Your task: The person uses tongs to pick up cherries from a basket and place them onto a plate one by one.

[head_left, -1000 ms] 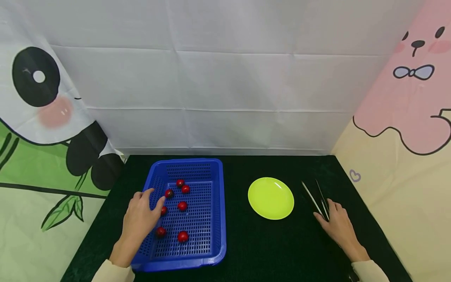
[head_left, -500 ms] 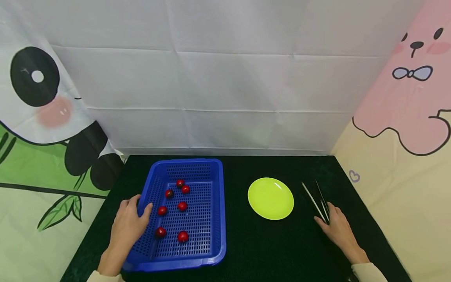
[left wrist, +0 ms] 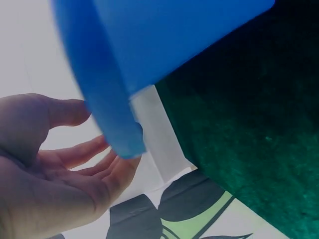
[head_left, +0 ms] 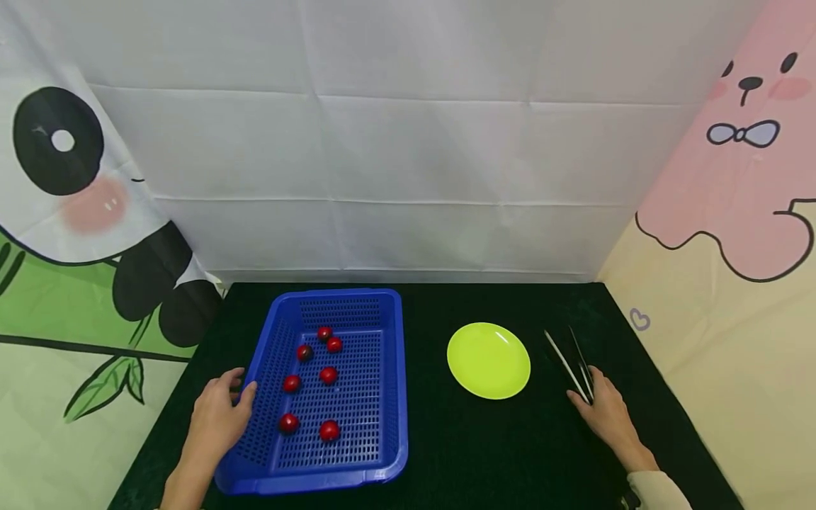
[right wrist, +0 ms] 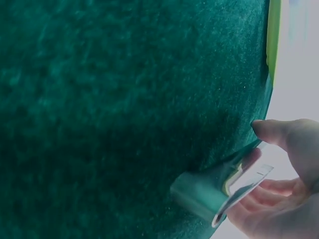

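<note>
The blue plastic basket point(head_left: 366, 453) stands at the left of the table, with several small red tomatoes point(head_left: 328, 375) scattered on its perforated floor. My left hand point(head_left: 217, 414) is at its left side; the thumb lies on the rim point(left wrist: 102, 84) and the curled fingers are on the outer side, gripping it. To the right of a yellow-green plate point(head_left: 489, 361), my right hand point(head_left: 608, 418) holds slim metal tongs point(head_left: 564, 363) between thumb and fingers. Their two arms are spread and point away from me. In the right wrist view the bent end of the tongs point(right wrist: 199, 191) shows beside the curled fingers.
A dark green cloth point(head_left: 484, 453) covers the table. Behind it hangs a white sheet point(head_left: 421, 156). Printed cloths with a panda point(head_left: 83, 170) and a pink animal point(head_left: 746, 184) close off the left and right sides.
My left hand has moved left and toward me, from over the tomatoes to the basket's left rim. The right hand and tongs are nearly where they were. The basket stays in place.
</note>
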Motion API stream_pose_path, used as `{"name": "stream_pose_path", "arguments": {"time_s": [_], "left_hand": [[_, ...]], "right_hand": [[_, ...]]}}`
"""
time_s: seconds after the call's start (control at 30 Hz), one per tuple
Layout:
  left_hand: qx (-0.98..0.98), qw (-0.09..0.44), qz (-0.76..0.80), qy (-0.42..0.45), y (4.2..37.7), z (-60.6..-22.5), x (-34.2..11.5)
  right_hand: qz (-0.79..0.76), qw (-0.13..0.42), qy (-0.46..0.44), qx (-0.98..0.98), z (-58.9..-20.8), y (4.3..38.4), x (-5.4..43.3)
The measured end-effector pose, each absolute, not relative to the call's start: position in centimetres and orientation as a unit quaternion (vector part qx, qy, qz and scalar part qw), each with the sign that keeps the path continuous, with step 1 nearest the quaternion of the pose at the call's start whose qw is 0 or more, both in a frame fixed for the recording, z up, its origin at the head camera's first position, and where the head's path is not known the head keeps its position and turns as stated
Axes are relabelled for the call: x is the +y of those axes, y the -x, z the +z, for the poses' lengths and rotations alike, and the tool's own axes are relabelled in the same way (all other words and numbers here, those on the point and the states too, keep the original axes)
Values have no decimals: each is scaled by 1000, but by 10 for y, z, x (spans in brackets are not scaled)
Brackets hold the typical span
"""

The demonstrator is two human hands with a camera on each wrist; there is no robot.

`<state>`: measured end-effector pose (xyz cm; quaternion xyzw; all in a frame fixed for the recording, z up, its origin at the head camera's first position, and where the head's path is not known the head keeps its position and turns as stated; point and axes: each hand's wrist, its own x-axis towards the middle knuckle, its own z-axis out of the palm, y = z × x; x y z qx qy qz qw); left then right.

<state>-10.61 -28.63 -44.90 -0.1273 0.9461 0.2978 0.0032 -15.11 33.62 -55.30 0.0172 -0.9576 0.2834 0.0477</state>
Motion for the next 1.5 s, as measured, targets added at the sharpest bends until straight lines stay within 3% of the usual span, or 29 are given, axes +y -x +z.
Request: {"name": "stream_pose_path", "arguments": {"time_s": [0.37,0.6,1.0,1.5], "left_hand": [[934,47,332,125,106,-459,-303],[920,39,362,146,107,-461,-305],[911,36,380,157,107,-463,-305],[912,32,381,150,104,-461,-302]], "right_hand": [[309,48,17,-950,-559,157,332],[327,64,13,-943,-560,158,332],[325,136,-6,-936,-564,163,334],[325,153,-21,-933,-546,175,326]]}}
